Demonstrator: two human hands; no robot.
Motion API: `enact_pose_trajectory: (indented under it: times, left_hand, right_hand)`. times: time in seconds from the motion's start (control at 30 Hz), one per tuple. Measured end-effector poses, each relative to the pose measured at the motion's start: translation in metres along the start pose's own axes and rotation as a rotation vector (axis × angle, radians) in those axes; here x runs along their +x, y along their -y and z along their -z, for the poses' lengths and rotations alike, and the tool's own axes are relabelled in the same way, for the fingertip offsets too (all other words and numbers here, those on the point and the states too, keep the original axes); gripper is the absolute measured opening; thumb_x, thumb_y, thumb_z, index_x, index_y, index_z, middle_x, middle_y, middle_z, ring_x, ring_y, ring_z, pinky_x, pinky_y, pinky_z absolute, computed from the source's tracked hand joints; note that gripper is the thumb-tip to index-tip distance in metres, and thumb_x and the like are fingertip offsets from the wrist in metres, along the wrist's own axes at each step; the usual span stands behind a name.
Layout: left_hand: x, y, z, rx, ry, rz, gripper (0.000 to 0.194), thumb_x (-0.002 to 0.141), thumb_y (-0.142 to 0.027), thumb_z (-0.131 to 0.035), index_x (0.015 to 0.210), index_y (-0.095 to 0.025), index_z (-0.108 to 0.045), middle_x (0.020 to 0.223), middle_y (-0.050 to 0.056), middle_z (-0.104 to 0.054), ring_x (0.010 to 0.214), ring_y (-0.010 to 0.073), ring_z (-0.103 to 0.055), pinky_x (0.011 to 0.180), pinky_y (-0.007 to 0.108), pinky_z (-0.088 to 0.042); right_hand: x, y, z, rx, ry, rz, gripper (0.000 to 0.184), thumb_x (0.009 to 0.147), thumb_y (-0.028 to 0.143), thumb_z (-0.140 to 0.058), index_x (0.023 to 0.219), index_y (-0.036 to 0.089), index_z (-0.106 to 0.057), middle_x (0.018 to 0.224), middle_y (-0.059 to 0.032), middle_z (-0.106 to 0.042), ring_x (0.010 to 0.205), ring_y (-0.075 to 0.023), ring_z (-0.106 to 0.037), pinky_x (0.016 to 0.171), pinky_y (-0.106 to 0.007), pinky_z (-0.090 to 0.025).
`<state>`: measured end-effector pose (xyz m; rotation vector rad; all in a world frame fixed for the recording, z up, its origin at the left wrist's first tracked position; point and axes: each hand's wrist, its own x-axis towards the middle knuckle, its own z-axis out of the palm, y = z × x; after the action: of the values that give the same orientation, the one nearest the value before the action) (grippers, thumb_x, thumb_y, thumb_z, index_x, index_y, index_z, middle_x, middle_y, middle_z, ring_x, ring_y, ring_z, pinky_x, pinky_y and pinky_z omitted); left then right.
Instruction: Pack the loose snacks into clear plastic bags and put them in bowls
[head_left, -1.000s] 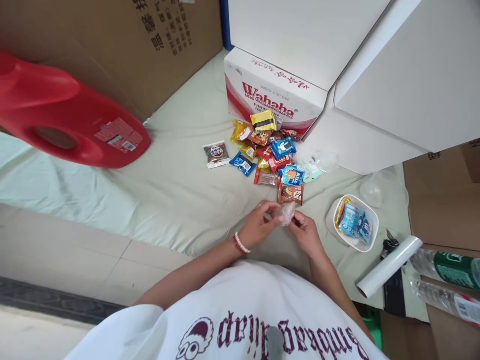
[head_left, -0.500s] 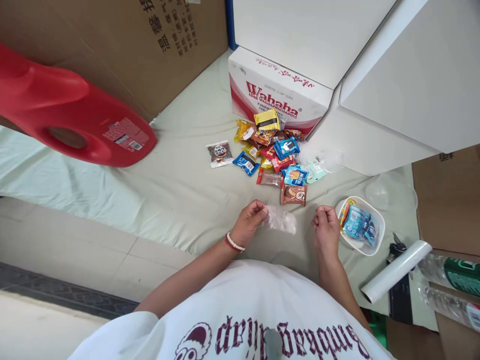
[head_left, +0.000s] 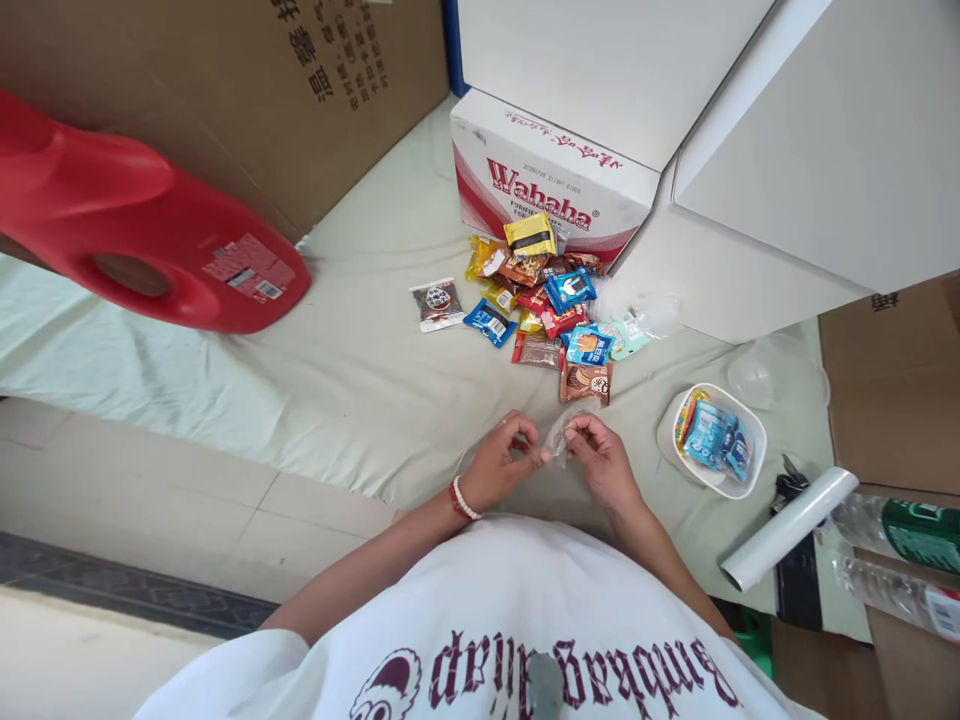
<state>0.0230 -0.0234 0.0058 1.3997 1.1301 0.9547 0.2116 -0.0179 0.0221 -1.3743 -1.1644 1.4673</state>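
In the head view, a crumpled clear plastic bag (head_left: 559,438) is held low over the pale cloth, in front of a pile of snack packets (head_left: 551,290). My right hand (head_left: 602,465) pinches it between thumb and fingers. My left hand (head_left: 501,465), with a beaded bracelet on the wrist, is beside the bag's left end. Its index finger and thumb are apart with a gap between them, and the thumb tip appears to touch the plastic. A brown packet (head_left: 586,382) lies just beyond the bag. To the right of my hands stands a white tub (head_left: 752,420) with several packets inside.
A red jug (head_left: 172,240) lies at the left before a cardboard box (head_left: 225,90). Behind the pile are a white-and-red carton (head_left: 551,175) and white panels. On the right are a clear lid (head_left: 780,375), a white roll (head_left: 791,530), keys, a dark flat object and plastic bottles (head_left: 892,600).
My right hand has moved left from beside the tub and taken hold of the plastic bag. My left hand's pinch has loosened, and the bag is bunched up between the hands.
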Motion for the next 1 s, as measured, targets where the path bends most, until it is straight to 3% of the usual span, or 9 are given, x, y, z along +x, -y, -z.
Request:
enact_pose_trajectory:
  times: [0.13, 0.2, 0.37, 0.5, 0.6, 0.7, 0.83, 0.93, 1.0]
  left_hand:
    - [0.003, -0.003, -0.003, -0.048, 0.016, 0.087, 0.029, 0.089, -0.050, -0.064, 0.089, -0.020, -0.064, 0.086, 0.003, -0.062, 0.082, 0.0173, -0.058, 0.076, 0.030, -0.047]
    - [0.006, -0.001, -0.004, -0.121, -0.050, 0.134, 0.030, 0.087, -0.049, -0.066, 0.082, -0.020, -0.063, 0.078, 0.000, -0.059, 0.075, 0.0151, -0.054, 0.071, 0.028, -0.044]
    - [0.005, 0.009, 0.011, -0.502, -0.260, 0.347, 0.038, 0.075, -0.051, -0.077, 0.081, -0.019, -0.058, 0.070, -0.005, -0.054, 0.064, 0.0099, -0.048, 0.063, 0.024, -0.042]
    - [-0.006, 0.016, 0.020, -0.677, -0.268, 0.480, 0.046, 0.067, -0.053, -0.085, 0.078, -0.018, -0.056, 0.069, -0.005, -0.056, 0.060, 0.0083, -0.049, 0.059, 0.023, -0.043]
    - [-0.012, 0.017, 0.022, -0.668, -0.280, 0.483, 0.047, 0.067, -0.054, -0.085, 0.076, -0.019, -0.056, 0.065, -0.005, -0.054, 0.057, 0.0084, -0.049, 0.056, 0.024, -0.042]
    - [-0.010, 0.016, 0.036, -0.511, -0.297, 0.434, 0.046, 0.069, -0.057, -0.083, 0.075, -0.019, -0.058, 0.062, -0.005, -0.054, 0.056, 0.0089, -0.047, 0.055, 0.024, -0.039]
    - [0.006, 0.005, 0.085, -0.087, -0.307, 0.256, 0.034, 0.074, -0.050, -0.081, 0.080, -0.020, -0.066, 0.066, -0.002, -0.058, 0.059, 0.0118, -0.049, 0.058, 0.027, -0.041]
    - [0.019, -0.011, 0.115, 0.246, -0.512, 0.019, 0.033, 0.075, -0.038, -0.081, 0.101, -0.022, -0.067, 0.102, 0.007, -0.063, 0.087, 0.0192, -0.060, 0.074, 0.034, -0.051]
    - [0.020, -0.024, 0.117, 0.451, -0.692, -0.129, 0.037, 0.076, -0.030, -0.080, 0.109, -0.020, -0.065, 0.115, 0.010, -0.058, 0.102, 0.0228, -0.059, 0.082, 0.038, -0.053]
  right_hand:
    - [-0.009, 0.004, 0.003, -0.230, 0.054, 0.121, 0.021, 0.092, 0.044, -0.066, 0.085, 0.024, -0.066, 0.082, -0.0002, -0.058, 0.074, -0.0159, -0.051, 0.069, -0.027, -0.041]
    - [-0.013, 0.005, 0.005, -0.225, 0.001, 0.126, 0.020, 0.093, 0.043, -0.066, 0.088, 0.024, -0.066, 0.082, 0.0000, -0.059, 0.075, -0.0159, -0.052, 0.070, -0.027, -0.042]
    - [-0.023, -0.005, 0.023, 0.090, -0.220, -0.061, 0.030, 0.084, 0.050, -0.076, 0.084, 0.023, -0.062, 0.076, 0.0018, -0.058, 0.065, -0.0123, -0.050, 0.060, -0.025, -0.044]
    - [-0.031, -0.015, 0.031, 0.378, -0.217, -0.284, 0.041, 0.071, 0.047, -0.087, 0.080, 0.022, -0.057, 0.075, 0.0017, -0.060, 0.053, -0.0064, -0.040, 0.041, -0.017, -0.029]
    - [-0.032, -0.016, 0.033, 0.483, -0.201, -0.339, 0.041, 0.069, 0.042, -0.089, 0.080, 0.021, -0.056, 0.070, 0.0040, -0.056, 0.047, -0.0033, -0.033, 0.037, -0.013, -0.023]
    - [-0.031, -0.010, 0.038, 0.534, -0.187, -0.378, 0.041, 0.067, 0.038, -0.092, 0.081, 0.021, -0.057, 0.066, 0.0063, -0.052, 0.045, -0.0019, -0.027, 0.036, -0.012, -0.021]
    - [-0.029, 0.003, 0.047, 0.515, -0.056, -0.430, 0.035, 0.071, 0.036, -0.090, 0.083, 0.019, -0.061, 0.060, 0.0082, -0.044, 0.045, -0.0023, -0.022, 0.037, -0.013, -0.017]
    - [-0.027, 0.008, 0.046, 0.480, -0.002, -0.436, 0.034, 0.070, 0.036, -0.091, 0.080, 0.019, -0.063, 0.060, 0.0073, -0.047, 0.046, -0.0029, -0.025, 0.037, -0.014, -0.017]
    - [-0.026, 0.007, 0.040, 0.484, -0.038, -0.415, 0.035, 0.067, 0.036, -0.092, 0.081, 0.019, -0.063, 0.064, 0.0057, -0.053, 0.048, -0.0033, -0.033, 0.039, -0.014, -0.023]
